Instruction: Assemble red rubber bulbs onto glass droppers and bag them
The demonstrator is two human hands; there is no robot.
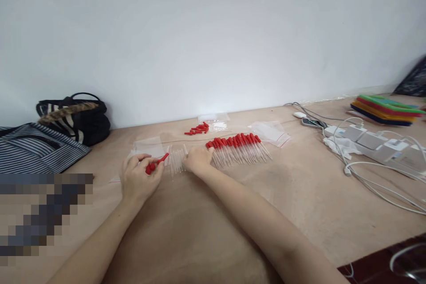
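Lying right of red-tipped sticks [238, 140]: plastic bag [268, 131], white chargers [372, 139]

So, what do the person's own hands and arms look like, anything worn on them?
The left hand and right hand are bare, without gloves. No sleeve, watch or bracelet shows on the left forearm or right forearm.
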